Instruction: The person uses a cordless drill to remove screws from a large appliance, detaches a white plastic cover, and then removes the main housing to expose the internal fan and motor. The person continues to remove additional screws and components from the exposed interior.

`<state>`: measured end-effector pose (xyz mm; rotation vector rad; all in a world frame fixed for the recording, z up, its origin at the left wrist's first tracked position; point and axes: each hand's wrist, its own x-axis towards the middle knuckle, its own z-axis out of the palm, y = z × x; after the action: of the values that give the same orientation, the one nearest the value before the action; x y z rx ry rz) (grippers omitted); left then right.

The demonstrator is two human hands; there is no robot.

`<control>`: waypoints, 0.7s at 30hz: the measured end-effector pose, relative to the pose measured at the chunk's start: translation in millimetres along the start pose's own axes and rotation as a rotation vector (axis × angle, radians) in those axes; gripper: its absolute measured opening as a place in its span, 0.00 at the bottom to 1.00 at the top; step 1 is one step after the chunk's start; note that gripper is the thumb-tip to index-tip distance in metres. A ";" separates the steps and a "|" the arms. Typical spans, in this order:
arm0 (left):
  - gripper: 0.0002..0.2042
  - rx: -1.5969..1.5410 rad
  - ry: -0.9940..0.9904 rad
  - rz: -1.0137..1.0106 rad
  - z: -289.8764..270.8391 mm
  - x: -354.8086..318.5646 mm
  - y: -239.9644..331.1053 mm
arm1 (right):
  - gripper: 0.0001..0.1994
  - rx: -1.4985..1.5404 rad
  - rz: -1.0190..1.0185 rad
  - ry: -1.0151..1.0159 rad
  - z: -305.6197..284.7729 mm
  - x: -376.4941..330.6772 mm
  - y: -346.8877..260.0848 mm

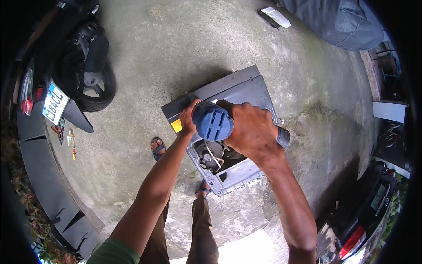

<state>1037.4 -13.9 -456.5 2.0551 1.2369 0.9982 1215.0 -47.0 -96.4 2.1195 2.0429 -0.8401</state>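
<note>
My right hand (254, 130) is closed round the grip of a blue cordless drill (214, 124), seen from its rear end with the dark battery base (283, 137) sticking out past the hand. The drill stands over a grey metal appliance housing (233, 92) lying on the ground. My left hand (189, 118) is beside the drill, over the housing's left part; its fingertips are mostly hidden behind the drill. In the housing's open near part sit a round motor (205, 155) and a pale cable (214, 155). The drill's tip is hidden.
A motorcycle (90, 66) stands at the far left, with several small hand tools (72, 145) on the concrete near it. My sandalled feet (158, 147) are beside the housing. A white and black object (276, 17) lies far off, near a grey cover (347, 22). A dark car (373, 202) is at the right.
</note>
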 end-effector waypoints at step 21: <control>0.13 0.251 -0.249 -0.487 -18.8 30.5 54.5 | 0.21 0.262 -0.064 0.159 25.6 -45.6 27.7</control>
<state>1058.7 -8.9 -395.1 1.8419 1.6754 0.3684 1234.7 -101.8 -106.9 2.3344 2.1963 -1.0309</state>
